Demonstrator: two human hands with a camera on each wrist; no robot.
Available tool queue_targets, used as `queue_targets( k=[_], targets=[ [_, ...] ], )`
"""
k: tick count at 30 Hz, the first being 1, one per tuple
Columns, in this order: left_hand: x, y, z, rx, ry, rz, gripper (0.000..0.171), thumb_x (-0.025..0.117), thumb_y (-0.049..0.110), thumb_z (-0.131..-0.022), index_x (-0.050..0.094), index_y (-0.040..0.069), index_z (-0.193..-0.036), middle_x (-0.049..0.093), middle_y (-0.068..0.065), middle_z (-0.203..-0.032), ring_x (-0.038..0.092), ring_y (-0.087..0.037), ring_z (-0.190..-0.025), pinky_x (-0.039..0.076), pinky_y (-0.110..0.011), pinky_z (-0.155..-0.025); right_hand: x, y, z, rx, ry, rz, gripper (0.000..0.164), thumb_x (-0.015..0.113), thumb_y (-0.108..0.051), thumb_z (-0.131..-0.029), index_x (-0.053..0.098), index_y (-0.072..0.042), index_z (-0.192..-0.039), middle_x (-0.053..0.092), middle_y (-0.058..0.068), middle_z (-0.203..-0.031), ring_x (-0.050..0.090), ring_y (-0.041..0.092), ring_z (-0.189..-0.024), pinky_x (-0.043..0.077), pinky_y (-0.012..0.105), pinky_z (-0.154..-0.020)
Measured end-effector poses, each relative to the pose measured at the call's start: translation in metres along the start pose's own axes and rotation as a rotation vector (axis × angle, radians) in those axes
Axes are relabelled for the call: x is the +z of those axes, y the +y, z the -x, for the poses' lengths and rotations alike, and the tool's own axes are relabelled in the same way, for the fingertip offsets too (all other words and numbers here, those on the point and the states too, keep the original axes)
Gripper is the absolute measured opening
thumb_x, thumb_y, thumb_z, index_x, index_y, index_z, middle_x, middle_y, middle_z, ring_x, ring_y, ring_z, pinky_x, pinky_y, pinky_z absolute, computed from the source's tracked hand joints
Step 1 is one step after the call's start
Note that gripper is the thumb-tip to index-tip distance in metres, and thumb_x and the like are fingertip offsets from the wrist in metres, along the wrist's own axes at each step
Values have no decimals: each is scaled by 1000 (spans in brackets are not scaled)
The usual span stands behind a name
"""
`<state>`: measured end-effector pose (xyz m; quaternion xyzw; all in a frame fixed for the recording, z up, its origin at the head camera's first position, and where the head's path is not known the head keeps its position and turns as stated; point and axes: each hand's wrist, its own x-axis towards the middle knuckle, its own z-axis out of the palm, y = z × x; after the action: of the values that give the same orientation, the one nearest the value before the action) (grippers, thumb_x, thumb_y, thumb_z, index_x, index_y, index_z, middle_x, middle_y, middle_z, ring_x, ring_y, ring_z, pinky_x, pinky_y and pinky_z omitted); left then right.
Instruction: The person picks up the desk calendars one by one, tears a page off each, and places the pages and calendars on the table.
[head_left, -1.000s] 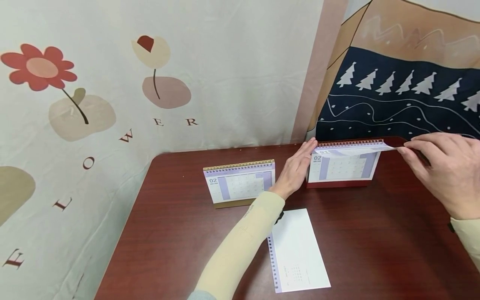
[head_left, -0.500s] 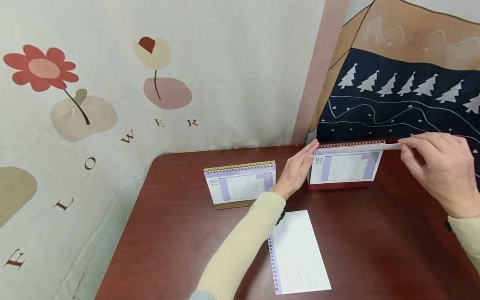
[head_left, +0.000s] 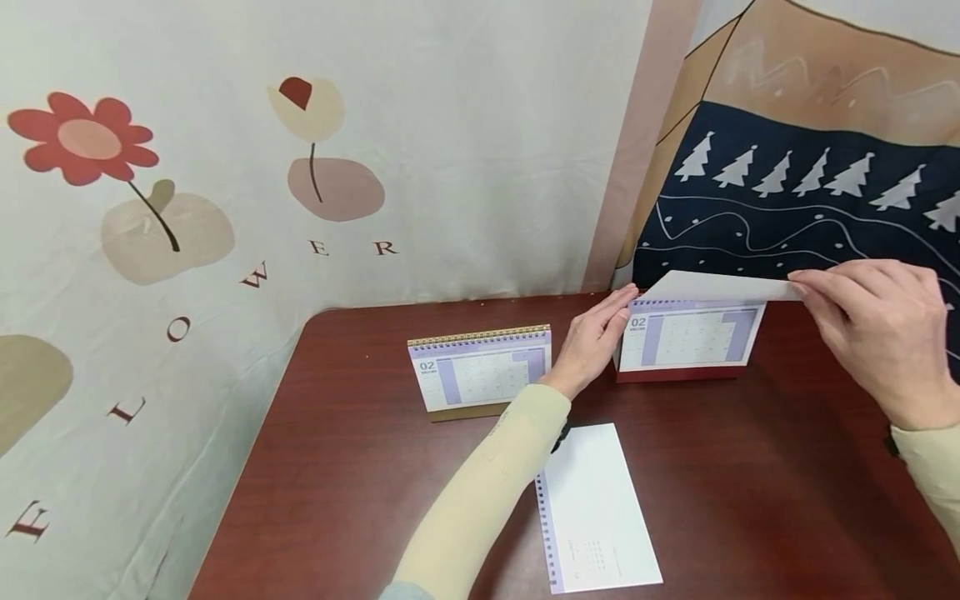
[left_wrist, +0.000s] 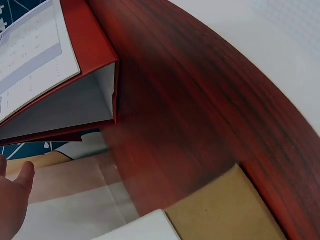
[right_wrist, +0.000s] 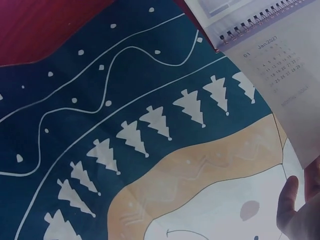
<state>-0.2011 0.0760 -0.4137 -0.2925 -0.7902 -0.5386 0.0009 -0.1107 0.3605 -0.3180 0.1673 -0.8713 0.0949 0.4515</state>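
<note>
A red-based desk calendar (head_left: 690,342) stands upright at the back right, its face reading 02. My right hand (head_left: 885,333) pinches the right corner of one calendar page (head_left: 723,287), which tilts up over the spiral binding. In the right wrist view this page (right_wrist: 295,95) is still on the coil, showing small Jan. 2027 print. My left hand (head_left: 591,343) has straight fingers right at the calendar's upper left edge. In the left wrist view the red stand (left_wrist: 92,42) shows its hollow side, with the left fingers (left_wrist: 22,182) below it.
A second desk calendar (head_left: 480,375) with a brown base stands left of my left hand, also reading 02. A loose sheet (head_left: 600,508) with punched holes lies in front, partly under the left forearm. The table (head_left: 337,467) backs onto a printed cloth (head_left: 465,167).
The page in my right hand drooped over the calendar's face, then levelled out, and now rises above the binding. My left hand stays at the calendar's edge.
</note>
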Motion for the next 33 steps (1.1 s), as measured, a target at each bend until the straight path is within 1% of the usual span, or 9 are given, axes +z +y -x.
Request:
queue_targets(
  k=[4,8,12,18,19,21,25,27,33],
  targets=[
    [2,0,-2,-21,42,63,43,50,27,-111,53,24,-154,49,16,-156,41,2,-143,35,-22,-114,1,-1,-3,4,-8,-6,55,47,-41,-109,75,5,-101,72,27,-96,61,46,-98,36,56,-87],
    [4,-2,-5,-46,84,104,40,54,21,-109,59,25,-149,55,15,-150,47,1,-138,39,-22,-111,1,0,-6,-40,-26,7,50,48,-38,-108,76,3,-104,71,27,-94,60,47,-96,37,60,-84],
    [3,-2,-7,-73,116,120,38,58,21,-108,64,28,-144,62,13,-144,55,0,-131,44,-23,-107,1,0,-9,-89,-31,3,58,41,-45,-111,78,-1,-106,70,26,-91,58,47,-96,36,62,-83],
    [3,-1,-11,-107,157,165,31,63,23,-105,72,26,-135,69,10,-133,62,-1,-116,50,-22,-99,-1,1,-13,-83,-57,5,66,39,-50,-111,78,2,-100,69,27,-92,57,47,-96,35,60,-78],
    [4,-2,-12,-115,162,173,30,64,23,-104,73,26,-133,70,10,-131,62,0,-115,50,-21,-98,-1,2,-14,-83,-65,8,64,40,-48,-111,78,3,-100,69,27,-93,57,48,-97,35,59,-78],
    [4,-2,-14,-126,175,180,29,66,24,-103,75,25,-130,72,11,-128,63,0,-113,51,-21,-96,0,1,-14,-68,-57,-4,46,53,-35,-108,78,2,-99,69,27,-94,57,48,-97,35,60,-78],
    [5,-3,-17,-141,201,188,26,69,26,-101,78,24,-125,74,13,-122,63,2,-110,51,-20,-94,3,-1,-15,-27,-31,-33,10,74,-3,-90,77,2,-97,70,26,-95,58,47,-99,34,60,-80],
    [5,-3,-18,-147,213,197,24,70,25,-101,79,24,-123,75,12,-119,64,2,-109,51,-19,-92,4,-2,-16,-10,-31,-42,14,78,5,-83,77,3,-96,70,26,-95,58,47,-99,33,59,-81],
    [6,0,-20,-162,242,234,21,72,21,-100,81,21,-119,76,11,-115,65,2,-105,52,-19,-90,4,-2,-18,5,-37,-54,13,77,8,-82,77,4,-95,71,26,-95,58,46,-98,33,55,-80]
  ],
)
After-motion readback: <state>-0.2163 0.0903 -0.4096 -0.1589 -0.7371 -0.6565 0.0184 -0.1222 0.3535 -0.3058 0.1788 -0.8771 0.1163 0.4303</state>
